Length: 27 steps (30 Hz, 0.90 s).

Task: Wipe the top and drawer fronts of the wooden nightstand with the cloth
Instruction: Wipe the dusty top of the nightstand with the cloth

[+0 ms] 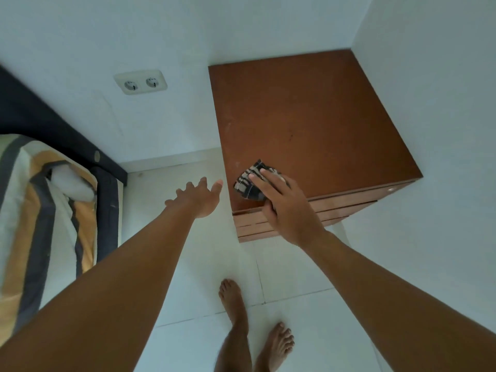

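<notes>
The wooden nightstand [308,114] stands in the room's corner, its brown top seen from above and its drawer fronts [335,208] showing as narrow strips along the near edge. A dark plaid cloth [248,183] lies bunched on the top's front left corner. My right hand [284,205] presses flat on the cloth, fingers spread over it and thumb at the top's front edge. My left hand [200,196] hovers over the floor just left of the nightstand, fingers apart and holding nothing.
A bed with a striped cover [45,210] and dark frame [107,200] stands at the left. A double wall socket [141,82] sits on the back wall. White tiled floor [292,275] lies between bed and nightstand, with bare feet [233,299] on it. White walls enclose the nightstand behind and right.
</notes>
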Tool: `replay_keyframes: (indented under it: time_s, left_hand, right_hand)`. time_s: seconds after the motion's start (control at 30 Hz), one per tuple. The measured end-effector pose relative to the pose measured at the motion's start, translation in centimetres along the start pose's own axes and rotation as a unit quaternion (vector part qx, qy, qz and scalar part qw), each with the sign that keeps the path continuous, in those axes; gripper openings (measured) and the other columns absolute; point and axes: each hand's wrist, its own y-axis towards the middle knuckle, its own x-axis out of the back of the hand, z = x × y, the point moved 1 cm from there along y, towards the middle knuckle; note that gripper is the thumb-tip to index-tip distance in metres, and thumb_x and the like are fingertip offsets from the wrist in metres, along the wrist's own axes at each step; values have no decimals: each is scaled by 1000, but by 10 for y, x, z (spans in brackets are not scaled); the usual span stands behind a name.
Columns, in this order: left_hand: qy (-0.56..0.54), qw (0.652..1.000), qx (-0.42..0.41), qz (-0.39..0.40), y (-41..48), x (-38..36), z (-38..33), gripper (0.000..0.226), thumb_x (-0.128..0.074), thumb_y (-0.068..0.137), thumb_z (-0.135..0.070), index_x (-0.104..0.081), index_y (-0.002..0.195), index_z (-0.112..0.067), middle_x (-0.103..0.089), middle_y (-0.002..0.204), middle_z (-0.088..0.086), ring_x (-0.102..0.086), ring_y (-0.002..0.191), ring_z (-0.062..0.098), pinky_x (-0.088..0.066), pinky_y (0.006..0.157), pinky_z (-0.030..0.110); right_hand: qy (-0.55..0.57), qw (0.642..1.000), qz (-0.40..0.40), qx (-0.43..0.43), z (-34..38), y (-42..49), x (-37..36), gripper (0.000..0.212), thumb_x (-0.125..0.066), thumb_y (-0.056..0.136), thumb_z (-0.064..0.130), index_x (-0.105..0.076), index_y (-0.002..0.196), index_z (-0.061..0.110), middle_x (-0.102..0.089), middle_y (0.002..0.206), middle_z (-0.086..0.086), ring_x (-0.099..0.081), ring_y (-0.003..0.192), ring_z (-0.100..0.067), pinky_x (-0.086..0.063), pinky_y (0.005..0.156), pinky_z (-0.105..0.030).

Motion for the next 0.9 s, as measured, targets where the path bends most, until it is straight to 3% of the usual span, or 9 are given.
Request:
replay_keyframes:
  time_s: [0.47, 0.73, 0.9]
  left_hand:
    - [-42, 999, -11, 3, 166, 117, -15, 88, -3, 91, -79, -6, 165, -31, -9, 173, 6, -5, 159, 36, -10, 124, 65]
    - [-86, 994, -42, 46, 245, 139, -36, 96, -7, 86, -89, -7, 165, -34, -12, 173, 8, -11, 158, 36, -13, 123, 66]
    - [-131, 986, -73, 78, 263, 128, -42, 95, -7, 86, -89, -7, 165, -36, -10, 173, 7, -9, 159, 36, -12, 124, 64]
  right_hand:
    - [-7, 994, 24, -107, -45, 323, -41, 60, -45, 99, 24, -32, 157, 32, -33, 164, -3, -32, 143, -41, -42, 109, -59]
    - [-37, 989, 86, -119, -75, 406, -93, 59, -44, 101, 28, -29, 158, 35, -28, 166, 1, -27, 146, -39, -38, 110, -60]
    - [-82, 981, 135, -111, -86, 416, -118, 57, -31, 102, 50, -20, 158, 45, -15, 169, 9, -9, 155, -35, -13, 120, -63]
